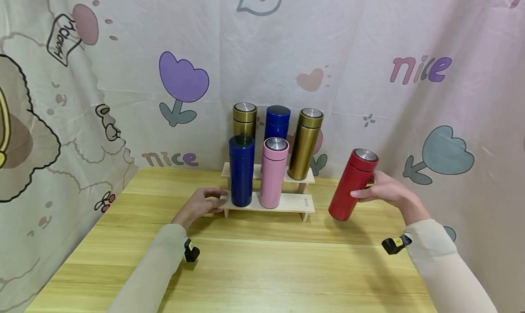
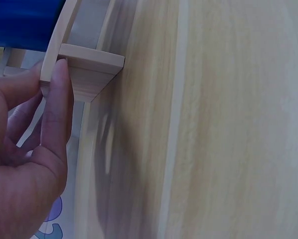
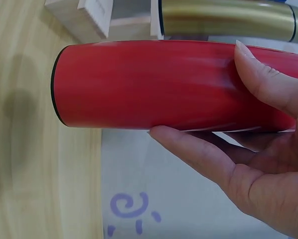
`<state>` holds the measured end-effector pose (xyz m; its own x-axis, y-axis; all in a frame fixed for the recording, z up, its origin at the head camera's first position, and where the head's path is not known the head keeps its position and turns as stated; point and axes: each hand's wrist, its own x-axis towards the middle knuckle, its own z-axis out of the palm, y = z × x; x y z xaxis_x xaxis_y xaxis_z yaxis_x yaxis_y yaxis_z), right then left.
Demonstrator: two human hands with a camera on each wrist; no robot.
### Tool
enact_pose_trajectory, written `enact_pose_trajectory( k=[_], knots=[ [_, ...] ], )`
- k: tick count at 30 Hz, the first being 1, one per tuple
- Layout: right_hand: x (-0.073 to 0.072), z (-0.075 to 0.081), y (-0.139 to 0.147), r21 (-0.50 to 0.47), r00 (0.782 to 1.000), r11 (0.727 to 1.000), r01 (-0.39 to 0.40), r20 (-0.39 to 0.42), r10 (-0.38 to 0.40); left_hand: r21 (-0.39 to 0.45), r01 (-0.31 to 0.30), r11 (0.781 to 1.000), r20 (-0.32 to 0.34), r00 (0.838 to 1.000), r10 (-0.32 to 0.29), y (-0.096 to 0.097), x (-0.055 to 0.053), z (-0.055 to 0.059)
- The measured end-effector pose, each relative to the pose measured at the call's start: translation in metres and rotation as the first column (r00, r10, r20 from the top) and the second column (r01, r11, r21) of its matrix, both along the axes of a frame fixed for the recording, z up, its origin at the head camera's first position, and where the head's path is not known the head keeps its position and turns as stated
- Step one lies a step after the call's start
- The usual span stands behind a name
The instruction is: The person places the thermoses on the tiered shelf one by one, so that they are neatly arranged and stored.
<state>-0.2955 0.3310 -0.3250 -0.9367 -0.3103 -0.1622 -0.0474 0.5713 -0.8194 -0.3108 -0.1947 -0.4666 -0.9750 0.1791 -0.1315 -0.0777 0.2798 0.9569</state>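
My right hand (image 1: 383,190) grips a red thermos bottle (image 1: 348,190) with a silver-topped lid, tilted and held above the table right of a two-tier wooden rack (image 1: 295,202). In the right wrist view, thumb and fingers lie round the red thermos (image 3: 139,84). With thumb and fingertips, my left hand (image 2: 34,129) pinches the left end of the rack's lower shelf (image 2: 52,59). On that shelf stand a blue thermos (image 1: 241,176) and a pink thermos (image 1: 272,178). The upper shelf bears a gold thermos (image 1: 244,121), another blue thermos (image 1: 277,121) and another gold thermos (image 1: 304,149).
The rack stands near the back of a light wooden table (image 1: 246,267). Behind it hangs a pale curtain (image 1: 348,44) printed with flowers and words. Each wrist wears a small black camera (image 1: 191,251).
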Motion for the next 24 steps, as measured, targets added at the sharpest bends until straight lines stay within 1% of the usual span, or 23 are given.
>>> enact_pose_trajectory(
  k=[6, 12, 14, 19, 21, 24],
  knots=[
    [-0.003, 0.007, -0.017, -0.011, 1.0, 1.0, -0.008, -0.005, 0.008, -0.003, -0.004, 1.0, 0.002, 1.0, 0.004, 0.001, 0.001, 0.001],
    [-0.007, 0.012, -0.036, -0.048, 1.0, 0.999, -0.025, -0.009, 0.025, 0.007, -0.005, 1.0, 0.003, 1.0, 0.005, 0.0, 0.0, 0.0],
    [-0.008, 0.013, -0.042, -0.044, 0.999, 0.999, -0.03, -0.011, 0.03, 0.01, 0.006, 1.0, -0.004, 1.0, -0.006, 0.0, 0.0, 0.0],
    [-0.01, 0.016, -0.056, -0.029, 0.999, 0.999, -0.04, -0.01, 0.04, 0.015, 0.007, 1.0, -0.003, 1.0, -0.007, -0.001, 0.0, -0.001],
    [-0.01, 0.016, -0.061, -0.027, 0.999, 0.999, -0.04, -0.008, 0.039, 0.016, -0.006, 1.0, 0.008, 1.0, 0.006, 0.0, 0.0, -0.001],
    [-0.012, 0.016, -0.069, -0.021, 0.999, 0.999, -0.037, -0.004, 0.037, 0.011, 0.002, 1.0, 0.001, 1.0, -0.002, 0.0, 0.0, -0.001]
  ],
)
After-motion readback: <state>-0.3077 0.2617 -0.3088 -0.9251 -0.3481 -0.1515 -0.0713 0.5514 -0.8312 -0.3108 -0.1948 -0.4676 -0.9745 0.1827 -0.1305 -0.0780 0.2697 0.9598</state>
